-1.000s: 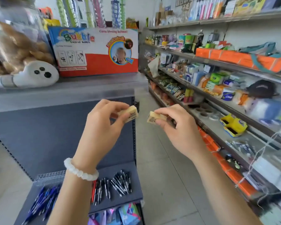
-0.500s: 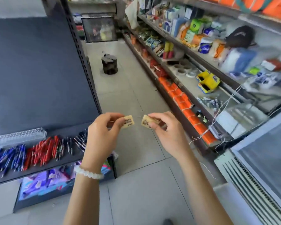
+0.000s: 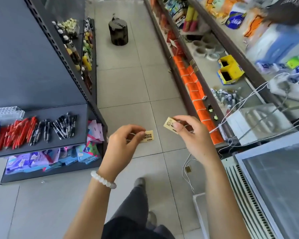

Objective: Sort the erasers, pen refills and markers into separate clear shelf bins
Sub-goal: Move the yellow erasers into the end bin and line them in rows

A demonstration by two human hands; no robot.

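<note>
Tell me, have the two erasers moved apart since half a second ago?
Yes. The right hand holds its eraser higher and farther from the left hand's eraser, toward the orange shelf strip.

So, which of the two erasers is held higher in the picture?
The eraser in the right hand, the rabbit-printed eraser; the left hand holds its text-printed eraser lower.

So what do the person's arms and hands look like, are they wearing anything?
Both arms are bare, with no sleeves showing and no gloves. The left hand has a bracelet of round, milky white beads around its wrist. The right hand wears nothing: no ring, watch or band shows on it.
</note>
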